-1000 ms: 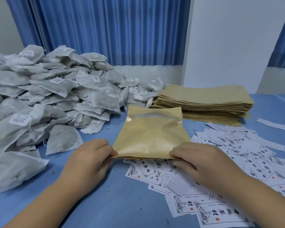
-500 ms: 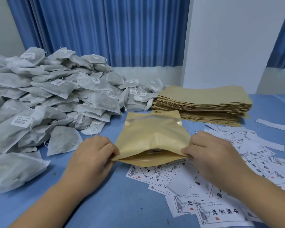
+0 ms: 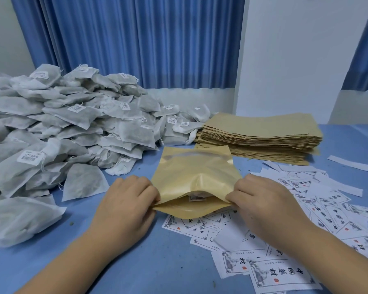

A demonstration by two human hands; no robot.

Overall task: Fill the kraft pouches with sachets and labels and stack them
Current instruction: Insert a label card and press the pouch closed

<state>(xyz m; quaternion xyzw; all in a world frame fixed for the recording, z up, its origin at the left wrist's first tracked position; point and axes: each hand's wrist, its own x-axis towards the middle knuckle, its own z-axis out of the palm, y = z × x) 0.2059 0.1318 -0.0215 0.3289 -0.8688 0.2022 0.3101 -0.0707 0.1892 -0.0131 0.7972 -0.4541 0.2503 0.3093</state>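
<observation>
Kraft pouch [image 3: 194, 177] lying mid-table on the blue cloth [image 3: 136, 262], mouth facing the camera and pulled open. Left hand [image 3: 126, 201] pinching the left corner of the mouth, right hand [image 3: 263, 200] pinching the right corner. Inside, just a bit of printed paper [image 3: 197, 197] peeking out, can't tell what else is in there. Big heap of grey sachets [image 3: 72, 132] off to the left, flat stack of empty pouches [image 3: 261, 134] behind, labels [image 3: 306, 219] scattered on the right and partly under the pouch.
</observation>
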